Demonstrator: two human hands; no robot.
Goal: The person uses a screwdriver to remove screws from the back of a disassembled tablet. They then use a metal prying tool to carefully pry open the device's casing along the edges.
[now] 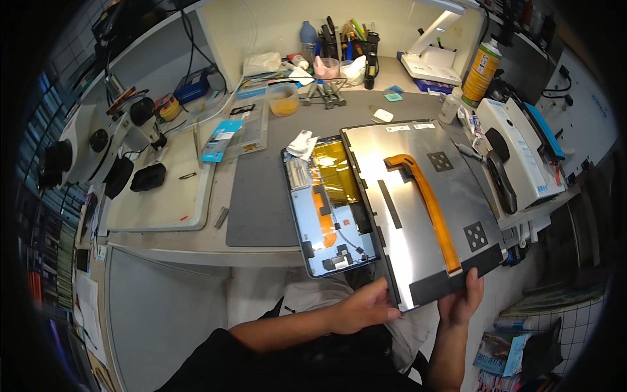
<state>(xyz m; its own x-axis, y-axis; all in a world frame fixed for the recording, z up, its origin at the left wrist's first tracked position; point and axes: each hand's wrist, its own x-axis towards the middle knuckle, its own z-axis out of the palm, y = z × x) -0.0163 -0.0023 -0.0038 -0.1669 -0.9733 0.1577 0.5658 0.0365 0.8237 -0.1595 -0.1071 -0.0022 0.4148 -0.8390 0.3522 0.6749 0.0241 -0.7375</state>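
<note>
A tablet screen panel [418,215], its silvery back facing up, is tilted in front of me. An orange flex cable [431,202] runs down it to the black strip along its near edge. My left hand [366,306] grips the near left corner, with some fingers hidden. My right hand [462,299] holds the near edge further right, thumb on the black strip and fingers underneath. Left of the panel and partly covered by it lies the opened tablet body [336,225], overhanging the desk's front edge. It shows gold film, an orange ribbon and a crumpled white tissue [302,145] at its top.
A grey mat [261,215] covers the desk. At left stand a microscope [98,140] and a pale tray [157,209]. Toward the back are a plastic cup [283,100], a metal clamp holder [324,93] and pen pots. A spray can [481,73] and white machine [519,150] stand right.
</note>
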